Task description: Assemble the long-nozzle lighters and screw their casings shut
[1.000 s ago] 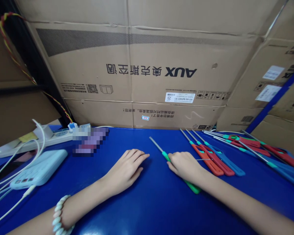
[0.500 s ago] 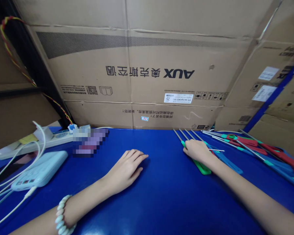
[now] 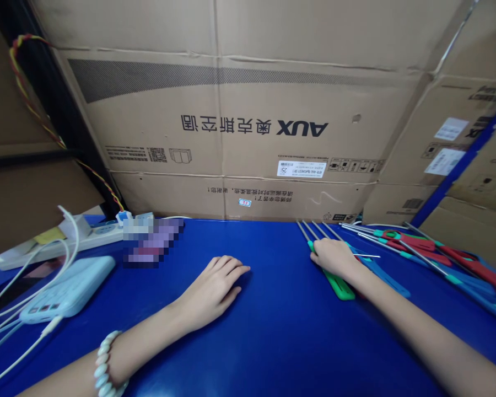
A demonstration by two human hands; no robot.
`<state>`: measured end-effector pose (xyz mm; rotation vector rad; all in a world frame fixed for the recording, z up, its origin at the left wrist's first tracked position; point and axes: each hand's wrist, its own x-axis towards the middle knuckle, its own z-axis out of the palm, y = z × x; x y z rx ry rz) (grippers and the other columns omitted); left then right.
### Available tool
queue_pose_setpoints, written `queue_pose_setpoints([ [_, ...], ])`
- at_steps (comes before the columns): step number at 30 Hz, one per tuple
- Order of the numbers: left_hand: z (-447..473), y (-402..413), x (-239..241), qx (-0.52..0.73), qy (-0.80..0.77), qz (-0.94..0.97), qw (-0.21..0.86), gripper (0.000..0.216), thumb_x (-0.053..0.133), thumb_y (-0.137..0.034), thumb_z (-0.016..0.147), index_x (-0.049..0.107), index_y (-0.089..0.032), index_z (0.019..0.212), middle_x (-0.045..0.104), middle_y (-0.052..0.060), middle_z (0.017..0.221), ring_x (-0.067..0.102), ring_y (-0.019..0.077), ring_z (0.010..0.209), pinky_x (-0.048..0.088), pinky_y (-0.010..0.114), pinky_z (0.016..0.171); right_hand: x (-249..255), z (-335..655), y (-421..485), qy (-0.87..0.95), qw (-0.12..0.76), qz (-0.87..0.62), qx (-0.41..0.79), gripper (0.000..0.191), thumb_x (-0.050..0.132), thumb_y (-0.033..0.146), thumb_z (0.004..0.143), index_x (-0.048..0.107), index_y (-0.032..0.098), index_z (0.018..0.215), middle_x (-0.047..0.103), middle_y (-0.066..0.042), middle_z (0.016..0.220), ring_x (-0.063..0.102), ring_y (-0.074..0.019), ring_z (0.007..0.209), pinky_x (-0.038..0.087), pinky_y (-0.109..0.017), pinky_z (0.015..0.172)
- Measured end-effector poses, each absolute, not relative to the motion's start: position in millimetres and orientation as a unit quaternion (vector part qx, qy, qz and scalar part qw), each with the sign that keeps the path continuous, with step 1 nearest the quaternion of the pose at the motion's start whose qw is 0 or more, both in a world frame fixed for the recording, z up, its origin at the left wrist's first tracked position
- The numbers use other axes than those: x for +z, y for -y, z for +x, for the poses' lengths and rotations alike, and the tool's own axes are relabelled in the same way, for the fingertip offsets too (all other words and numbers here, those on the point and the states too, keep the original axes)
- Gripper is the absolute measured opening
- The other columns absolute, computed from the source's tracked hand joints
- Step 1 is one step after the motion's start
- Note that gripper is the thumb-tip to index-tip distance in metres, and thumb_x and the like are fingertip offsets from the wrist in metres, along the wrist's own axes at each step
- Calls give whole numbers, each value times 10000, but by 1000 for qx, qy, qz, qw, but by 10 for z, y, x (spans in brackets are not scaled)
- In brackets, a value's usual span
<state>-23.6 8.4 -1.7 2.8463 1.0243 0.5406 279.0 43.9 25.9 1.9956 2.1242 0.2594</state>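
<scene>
My left hand (image 3: 215, 291) lies palm down on the blue tabletop (image 3: 268, 331), fingers loosely stretched, thumb apart, nothing in it. Farther right, my right hand (image 3: 334, 258) is closed over a tool with a flat green handle (image 3: 339, 288) and thin metal rod; the fingertips and part of the handle are hidden. More metal rods (image 3: 320, 229) run alongside, pointing at the back wall. Beside that hand lies a blue-handled tool (image 3: 391, 280), partly covered by the wrist.
Several similar tools with red handles (image 3: 427, 242) and blue handles (image 3: 475, 280) lie at right. On the left are a light-blue power bank (image 3: 72, 289) with white cables, a power strip (image 3: 101, 234) and a blurred purple item (image 3: 155, 242). A cardboard wall (image 3: 248, 82) stands behind.
The camera view has shifted slightly, so the scene sits a little lower. Both hands keep nearly the same place and pose, the right one still on the green handle.
</scene>
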Motion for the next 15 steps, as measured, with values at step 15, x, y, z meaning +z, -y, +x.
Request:
queue_pose_setpoints([
  [15,-236,-89,-27,163,-335,927,37,343,457,-161,909,479,-222,1246,545,70,1152,467,232,1068,375,397,920,274,2796,-427,-726,82,672,118,241,510,256,863,646,89,972,688,-181,876,671,-275,819,460,-328,695],
])
